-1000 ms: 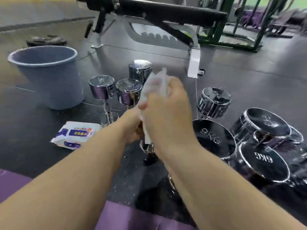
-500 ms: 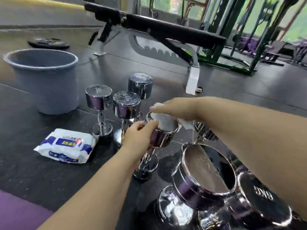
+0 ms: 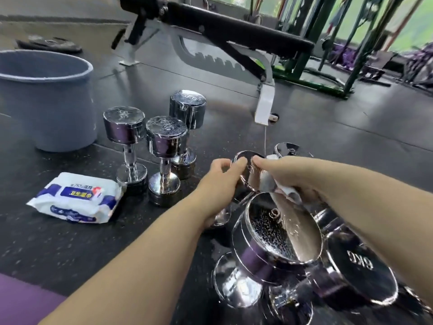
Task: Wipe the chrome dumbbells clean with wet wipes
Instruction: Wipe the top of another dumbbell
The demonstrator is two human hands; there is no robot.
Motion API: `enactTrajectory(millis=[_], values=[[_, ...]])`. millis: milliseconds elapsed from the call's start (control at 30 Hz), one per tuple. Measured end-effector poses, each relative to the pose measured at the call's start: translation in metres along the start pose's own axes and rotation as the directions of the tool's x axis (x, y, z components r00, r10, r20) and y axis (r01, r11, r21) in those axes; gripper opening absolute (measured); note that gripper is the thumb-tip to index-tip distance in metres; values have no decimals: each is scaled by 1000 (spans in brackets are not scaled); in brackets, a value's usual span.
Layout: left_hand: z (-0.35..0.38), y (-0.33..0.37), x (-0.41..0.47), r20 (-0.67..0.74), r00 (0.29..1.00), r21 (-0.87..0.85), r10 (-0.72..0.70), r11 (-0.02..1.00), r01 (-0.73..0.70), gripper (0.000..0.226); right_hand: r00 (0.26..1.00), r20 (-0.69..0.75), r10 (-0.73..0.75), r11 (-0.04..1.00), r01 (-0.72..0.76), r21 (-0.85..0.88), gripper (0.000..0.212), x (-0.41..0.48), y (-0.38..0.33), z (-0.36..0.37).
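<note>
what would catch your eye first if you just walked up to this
Both hands meet mid-frame: the left hand grips the head of a small dumbbell while the right hand holds a wet wipe against it. Just below looms a large mirror-bright chrome dumbbell. Left of them, three upright dumbbells stand beside a wipes pack and a grey bucket.

You are on the floor of a gym. Ahead of you an adjustable weight bench (image 3: 234,35) stands on black rubber flooring (image 3: 339,146), with green-framed machines (image 3: 311,83) beyond it and weight plates (image 3: 50,43) lying far left. Close by stand chrome dumbbells (image 3: 124,129) stamped with kilogram marks.
</note>
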State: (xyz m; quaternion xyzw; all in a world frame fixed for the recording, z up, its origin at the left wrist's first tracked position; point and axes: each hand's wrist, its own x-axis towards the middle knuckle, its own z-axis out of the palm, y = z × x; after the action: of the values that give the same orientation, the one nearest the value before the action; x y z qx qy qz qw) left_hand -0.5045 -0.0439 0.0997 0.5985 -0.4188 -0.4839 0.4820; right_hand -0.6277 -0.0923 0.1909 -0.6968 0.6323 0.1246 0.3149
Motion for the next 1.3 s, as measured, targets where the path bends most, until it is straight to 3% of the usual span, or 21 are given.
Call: enactTrajectory(millis=[100,200,300,400,567,667,733,800,833,900,1000,1067,1167,1300], values=[[6,2,7,27,999,-112,-28,993,31,86,998,-59,32,991,-24,129,56,-7,-8,-2],[4,2,22,-14,999,-120,-49,992,47,80,996,-82,40,979,-22,204,51,3,-22,-6],[-11,6,34,-70,996,-147,-53,988,42,81,1000,-22,5,996,-3,94,45,11,-47,-7],[-27,2,38,-109,990,-174,-94,982,74,74,995,-95,-17,991,4,-133,52,17,-69,-10],[-37,7,31,53,991,-220,-125,966,133,47,923,-300,-243,939,147,-310,33,19,-98,-11],[-43,5,26,-158,964,-429,-214,894,128,29,868,-352,-350,821,104,-561,13,21,-122,-6],[-58,6,26,-375,865,-601,-333,798,47,48,847,-336,-412,759,115,-641,24,29,-139,-5],[-76,9,32,-495,774,-655,-394,755,-34,65,852,-356,-384,829,149,-538,28,45,-153,-2],[-86,10,37,-486,788,-662,-379,748,-49,63,865,-367,-343,907,203,-369,25,54,-158,-1],[-102,13,42,-379,860,-666,-342,746,3,46,900,-307,-309,951,301,-76,16,72,-165,7],[-114,7,48,-247,939,-562,-238,825,61,37,962,-141,-232,957,252,143,36,90,-174,23],[-116,1,53,-248,946,-538,-207,842,43,33,967,-99,-234,962,245,119,41,96,-177,26],[-120,-1,52,-221,954,-629,-204,777,21,23,960,-48,-277,959,280,56,42,94,-181,24],[-124,-1,20,-187,954,-695,-234,718,40,17,951,38,-305,942,296,161,46,68,-174,37]])
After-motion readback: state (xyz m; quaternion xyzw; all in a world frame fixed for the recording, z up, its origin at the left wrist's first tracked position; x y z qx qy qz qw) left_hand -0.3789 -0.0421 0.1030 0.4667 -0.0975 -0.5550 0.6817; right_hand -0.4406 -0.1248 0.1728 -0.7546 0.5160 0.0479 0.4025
